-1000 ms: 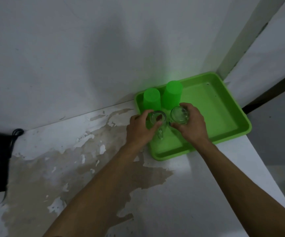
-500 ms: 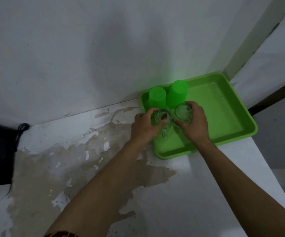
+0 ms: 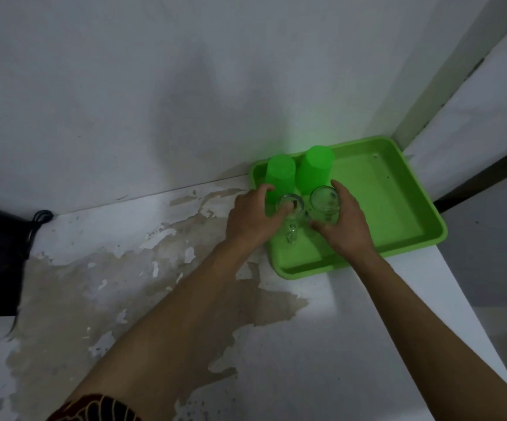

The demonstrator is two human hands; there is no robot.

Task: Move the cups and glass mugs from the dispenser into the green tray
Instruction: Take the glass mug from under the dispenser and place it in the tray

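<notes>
glass mugs (image 3: 325, 205) in both hands, over green tray (image 3: 398, 208)

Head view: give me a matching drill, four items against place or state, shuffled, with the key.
Items
1. left hand
2. right hand
3. two green cups
4. green tray

Place or state
A. upside down, at the tray's far left corner
B. wrapped around the glass mug nearer the tray's middle
C. on the white counter, pushed into the corner by the wall
D. on the glass mug nearer the tray's left edge, its handle toward the camera

Pairs: 1-D, 2-B, 3-A, 4-C
</notes>
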